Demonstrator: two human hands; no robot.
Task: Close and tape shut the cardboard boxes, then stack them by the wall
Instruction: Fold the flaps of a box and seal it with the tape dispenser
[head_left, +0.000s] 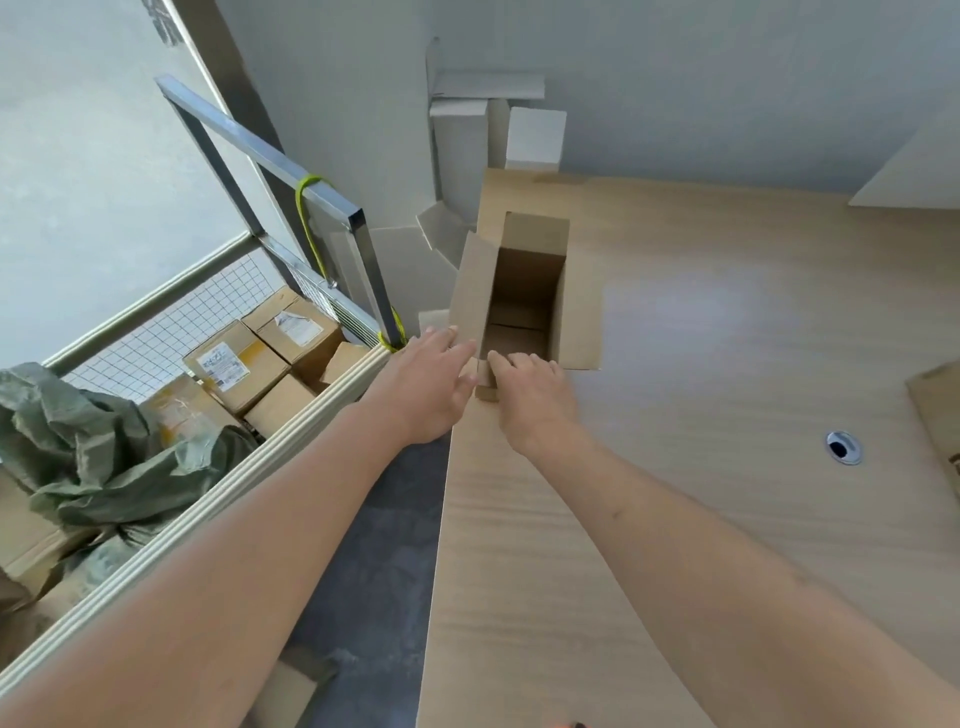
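A wire cage (171, 332) of taped boxes (236, 366) stands left of my table (727, 364). On the table's near-left edge sits the open cardboard box (524, 296). My left hand (423, 382), fingers straight, presses its left flap (470, 291); my right hand (535, 397) curls over the near flap (485, 376).

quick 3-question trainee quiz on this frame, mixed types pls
1. True or false: the open cardboard box on the wooden table is already taped shut.
2. Which hand touches the box's left flap? A) left hand B) right hand
3. Fill in: the wire-mesh cart at left holds a green ____ and sealed boxes.

Key: 1 false; 2 A; 3 sack
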